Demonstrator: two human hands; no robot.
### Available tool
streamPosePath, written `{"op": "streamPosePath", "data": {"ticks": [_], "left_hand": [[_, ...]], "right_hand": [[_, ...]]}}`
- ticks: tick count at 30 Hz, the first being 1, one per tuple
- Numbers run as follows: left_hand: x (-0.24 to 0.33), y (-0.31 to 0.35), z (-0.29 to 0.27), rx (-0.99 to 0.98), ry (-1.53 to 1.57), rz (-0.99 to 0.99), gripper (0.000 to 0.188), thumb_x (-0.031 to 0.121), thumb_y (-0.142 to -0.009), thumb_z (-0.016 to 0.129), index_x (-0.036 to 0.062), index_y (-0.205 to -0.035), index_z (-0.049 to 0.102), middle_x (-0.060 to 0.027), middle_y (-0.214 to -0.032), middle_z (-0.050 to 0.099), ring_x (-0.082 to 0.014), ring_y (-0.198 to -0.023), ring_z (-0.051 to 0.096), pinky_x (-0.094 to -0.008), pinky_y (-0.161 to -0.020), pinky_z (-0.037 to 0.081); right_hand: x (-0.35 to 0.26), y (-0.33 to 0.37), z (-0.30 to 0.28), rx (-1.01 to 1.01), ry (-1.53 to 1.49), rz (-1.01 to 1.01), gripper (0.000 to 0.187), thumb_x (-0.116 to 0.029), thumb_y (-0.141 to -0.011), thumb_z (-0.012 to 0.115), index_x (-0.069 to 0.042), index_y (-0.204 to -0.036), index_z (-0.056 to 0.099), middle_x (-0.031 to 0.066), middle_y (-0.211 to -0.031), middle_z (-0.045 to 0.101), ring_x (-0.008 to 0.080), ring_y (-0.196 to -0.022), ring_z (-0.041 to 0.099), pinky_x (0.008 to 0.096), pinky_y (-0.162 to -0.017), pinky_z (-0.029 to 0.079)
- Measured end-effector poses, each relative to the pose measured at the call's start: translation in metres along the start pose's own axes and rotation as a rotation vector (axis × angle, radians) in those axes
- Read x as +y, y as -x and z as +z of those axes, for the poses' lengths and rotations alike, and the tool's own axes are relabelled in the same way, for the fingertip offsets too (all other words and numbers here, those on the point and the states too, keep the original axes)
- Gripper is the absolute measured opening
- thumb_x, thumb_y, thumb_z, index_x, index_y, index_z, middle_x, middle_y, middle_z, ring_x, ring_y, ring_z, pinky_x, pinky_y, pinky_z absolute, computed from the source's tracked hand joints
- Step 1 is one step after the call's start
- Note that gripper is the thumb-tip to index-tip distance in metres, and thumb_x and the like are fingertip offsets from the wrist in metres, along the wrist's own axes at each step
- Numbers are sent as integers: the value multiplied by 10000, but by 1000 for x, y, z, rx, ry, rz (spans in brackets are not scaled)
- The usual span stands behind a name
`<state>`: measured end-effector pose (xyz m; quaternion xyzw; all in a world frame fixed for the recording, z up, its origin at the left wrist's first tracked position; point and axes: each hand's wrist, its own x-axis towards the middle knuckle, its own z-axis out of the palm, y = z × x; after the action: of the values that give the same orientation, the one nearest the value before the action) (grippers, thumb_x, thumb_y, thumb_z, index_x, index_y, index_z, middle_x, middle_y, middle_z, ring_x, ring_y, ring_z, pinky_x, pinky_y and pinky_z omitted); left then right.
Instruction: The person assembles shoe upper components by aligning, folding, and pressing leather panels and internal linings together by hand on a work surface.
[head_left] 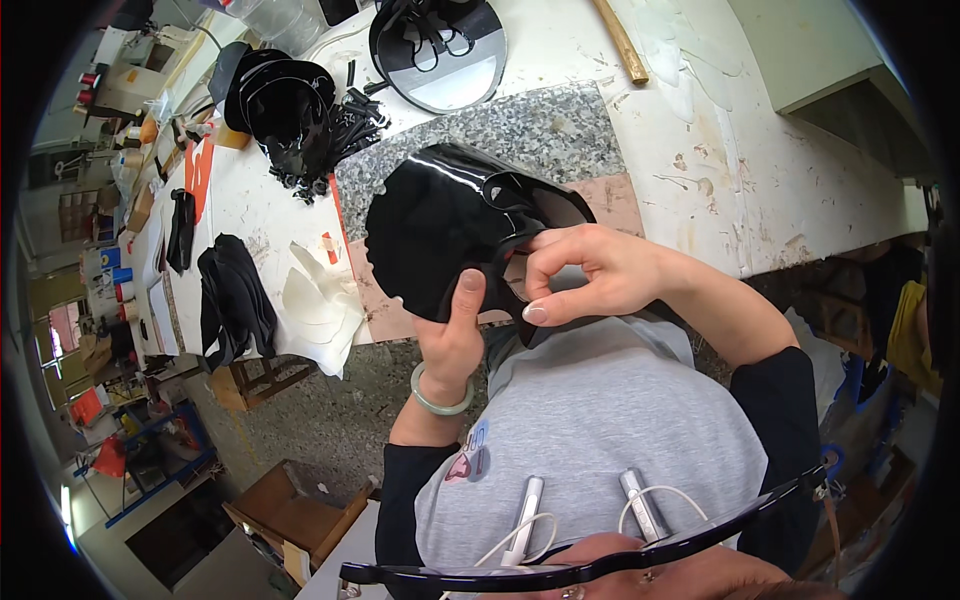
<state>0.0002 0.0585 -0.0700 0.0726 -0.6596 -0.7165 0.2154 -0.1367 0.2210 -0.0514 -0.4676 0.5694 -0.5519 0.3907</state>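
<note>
In front of me is a glossy black patent-leather piece (425, 220), curved and open at its right end, like a shoe upper. It has a matte black face toward the left with a notched edge. My left hand (452, 335) grips its near edge, thumb on top and the fingers hidden underneath. At the open end, my right hand (600, 268) is closed, with the index finger and thumb bent together at the near edge. Some of its fingers are hidden inside the opening. Below the piece lies a speckled stone slab (560, 120) with a pinkish board (612, 208).
Glossy black pieces (285, 105) and a pile of black strips (355, 128) stand at the far left. A round grey plate (460, 85) carries black-handled tools. A wooden handle (622, 45) lies at the back. Left are white sheets (315, 305) and black pieces (235, 300).
</note>
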Motion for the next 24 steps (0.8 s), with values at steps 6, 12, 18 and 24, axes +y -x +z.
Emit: {"op": "streamPosePath", "data": {"ticks": [6,12,18,24], "left_hand": [[21,-16,4,0,367,-200,463,104,-995,472,13,-1413,295,-189,-1240,560,-338,-1071,618,-483,-956,505],[26,-13,-1,-15,499,-338,419,174,-1019,438,6,-1387,329,-213,-1133,621,-359,-1086,611,-538,-945,505],[25,-7,7,59,548,-341,392,214,-1019,453,-58,-1301,436,-203,-1134,628,-332,-1062,630,-444,-922,541],[9,0,14,158,412,-243,284,7,-948,544,-66,-1222,548,-155,-1158,631,-234,-1047,625,-356,-914,530]], "right_hand": [[3,-4,-11,139,133,166,282,-308,-801,721,-39,-748,654,54,-665,615,153,-620,565,302,-590,442],[-20,-10,-17,168,201,264,306,-311,-783,744,-23,-728,657,76,-643,625,154,-600,585,296,-576,456],[-15,-11,-6,266,244,262,325,-321,-778,761,-14,-756,656,105,-635,621,183,-595,599,299,-571,464],[-6,-9,6,378,285,64,277,-264,-800,774,-9,-796,665,68,-629,611,116,-564,556,256,-527,428]]}}
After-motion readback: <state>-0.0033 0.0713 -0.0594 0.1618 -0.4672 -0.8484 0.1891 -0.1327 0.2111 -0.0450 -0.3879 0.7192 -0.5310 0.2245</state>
